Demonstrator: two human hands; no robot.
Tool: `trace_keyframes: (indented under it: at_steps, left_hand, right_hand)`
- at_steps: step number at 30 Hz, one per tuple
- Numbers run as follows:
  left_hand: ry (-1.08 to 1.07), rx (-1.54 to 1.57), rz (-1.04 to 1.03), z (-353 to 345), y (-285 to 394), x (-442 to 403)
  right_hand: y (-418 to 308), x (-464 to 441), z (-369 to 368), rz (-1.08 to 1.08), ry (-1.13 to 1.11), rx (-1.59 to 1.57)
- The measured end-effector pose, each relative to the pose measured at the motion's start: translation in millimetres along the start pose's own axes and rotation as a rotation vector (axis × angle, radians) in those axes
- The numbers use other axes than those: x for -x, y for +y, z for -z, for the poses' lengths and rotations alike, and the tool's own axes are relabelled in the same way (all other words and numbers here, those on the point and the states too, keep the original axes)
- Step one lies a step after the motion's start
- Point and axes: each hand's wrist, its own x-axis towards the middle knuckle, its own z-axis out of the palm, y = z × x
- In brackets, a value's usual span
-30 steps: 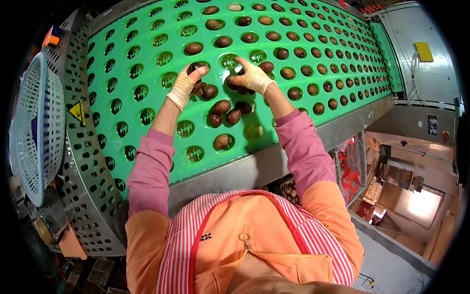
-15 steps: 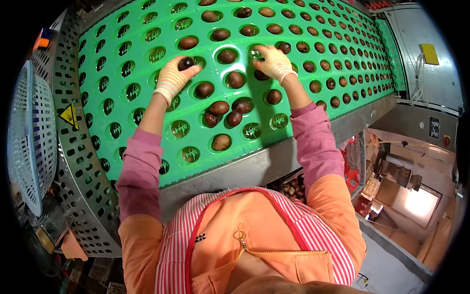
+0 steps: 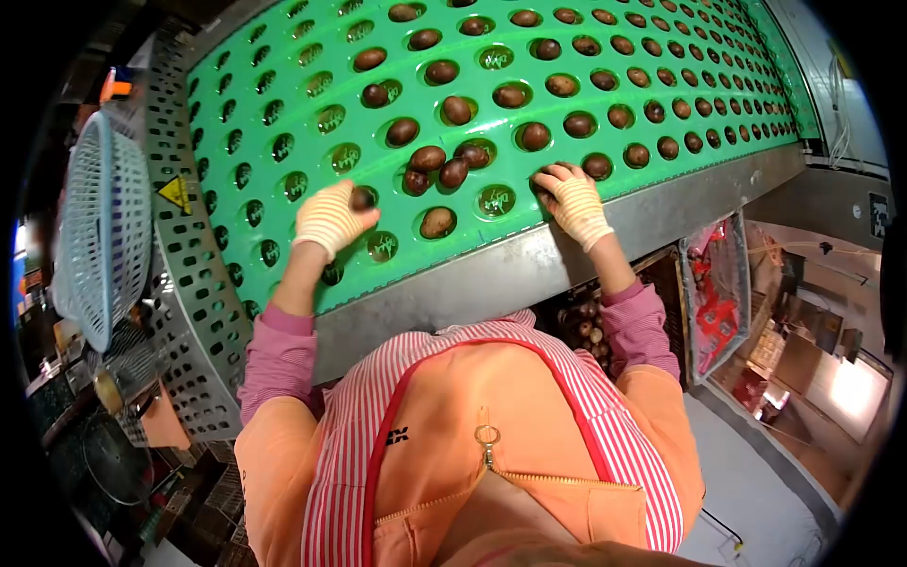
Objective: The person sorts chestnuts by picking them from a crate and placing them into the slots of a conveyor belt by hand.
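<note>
The left hand [image 3: 331, 221] gripped a dark round item [image 3: 362, 198] over the green tray [image 3: 496, 124]; the right hand [image 3: 573, 203] curled, its grip unclear.

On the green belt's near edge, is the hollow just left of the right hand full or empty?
Empty: the hollow beside the right hand shows its bare, marked bottom.

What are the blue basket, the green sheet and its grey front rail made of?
The blue basket: probably matte plastic, given its even lattice. The green sheet: likely glossy plastic, since it throws bright glare. The grey rail: apparently metal, with dull, streaky shine.
</note>
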Motion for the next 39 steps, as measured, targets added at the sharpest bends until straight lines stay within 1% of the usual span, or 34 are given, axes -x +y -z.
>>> trace_keyframes:
  at_steps: [1,2,3,4,5,6,7,9,10,11,13,15,16,18,19,21,23,24,25,27,28,29,31,32,33,34,35,36,37,38,39]
  left_hand:
    - [0.024,-0.11,0.034,-12,-4,0]
    - [-0.005,-0.134,0.113,-19,-7,-2]
    - [0.026,-0.037,0.099,-21,-11,5]
    - [-0.002,-0.012,0.052,-13,-2,17]
    - [0.048,-0.127,0.079,-6,13,25]
    - [0.086,-0.161,0.067,-3,23,25]
    - [0.159,-0.116,-0.018,-7,29,20]
    - [0.2,0.003,-0.179,-6,56,6]
    - [0.199,0.048,-0.209,7,83,13]
    - [0.239,0.083,-0.283,-8,88,-6]
    - [0.064,-0.016,-0.198,-5,119,-13]
    - [-0.036,-0.142,-0.165,-10,130,-32]
    - [-0.026,-0.232,-0.177,-7,136,-32]
    - [0.022,-0.263,-0.187,-7,137,-41]
    - [0.044,-0.268,-0.196,-12,134,-45]
    - [0.091,-0.144,-0.29,-13,130,-41]
    - [0.021,0.088,-0.43,-7,146,-16]
    - [0.014,0.13,-0.486,-17,155,-11]
    - [-0.006,0.106,-0.522,-29,162,-10]
    - [-0.029,0.133,-0.591,-60,163,-22]
    - [-0.038,0.155,-0.57,-62,164,-22]
    - [0.031,0.163,-0.611,-63,161,-28]
    - [0.029,0.362,-0.628,-29,165,-26]
    - [-0.049,0.542,-0.533,-17,163,-38]
    - [0.105,0.46,-0.549,3,170,-44]
    - [0.189,0.434,-0.522,10,164,-76]
    - [0.295,0.335,-0.469,26,170,-93]
    - [0.302,0.41,-0.41,30,165,-125]
    - [0.362,0.318,-0.387,43,172,-138]
    - [0.426,0.184,-0.375,42,170,-175]
    - [0.434,0.087,-0.362,46,176,-193]
  right_hand:
    - [-9,1,3,-0.055,0.114,-0.049]
    - [-22,6,9,-0.11,0.227,-0.099]
    - [-33,13,15,-0.165,0.344,-0.152]
    - [-37,21,18,-0.167,0.363,-0.177]
    - [-43,30,21,-0.2,0.404,-0.17]
    - [-39,40,7,-0.234,0.465,-0.111]
    - [-38,51,5,-0.258,0.493,-0.126]
    - [-39,67,-14,-0.317,0.58,-0.148]
    - [-36,69,-25,-0.298,0.587,-0.124]
    - [-35,71,-29,-0.281,0.585,-0.103]
    - [-38,71,-24,-0.319,0.609,-0.13]
    - [-36,73,-25,-0.322,0.626,-0.173]
    - [-35,73,-27,-0.344,0.605,-0.159]
    - [-39,73,-22,-0.402,0.537,-0.172]
    - [-39,74,-22,-0.402,0.548,-0.16]
    - [-35,75,-26,-0.409,0.592,-0.176]
    - [-36,77,-24,-0.428,0.647,-0.217]
    - [-35,77,-25,-0.449,0.645,-0.215]
    - [-36,77,-24,-0.414,0.693,-0.22]
    - [-36,77,-24,-0.401,0.701,-0.222]
    - [-35,76,-25,-0.399,0.704,-0.222]
    - [-35,75,-27,-0.404,0.696,-0.224]
    - [-36,75,-24,-0.384,0.69,-0.184]
    - [-37,75,-23,-0.384,0.687,-0.183]
    - [-38,75,-22,-0.386,0.686,-0.176]
    - [-38,75,-21,-0.392,0.688,-0.165]
    - [-36,75,-24,-0.387,0.708,-0.152]
    - [-35,75,-26,-0.389,0.711,-0.149]
    - [-34,75,-27,-0.392,0.711,-0.147]
    - [-33,74,-27,-0.397,0.716,-0.136]
    - [-35,73,-26,-0.419,0.704,-0.134]
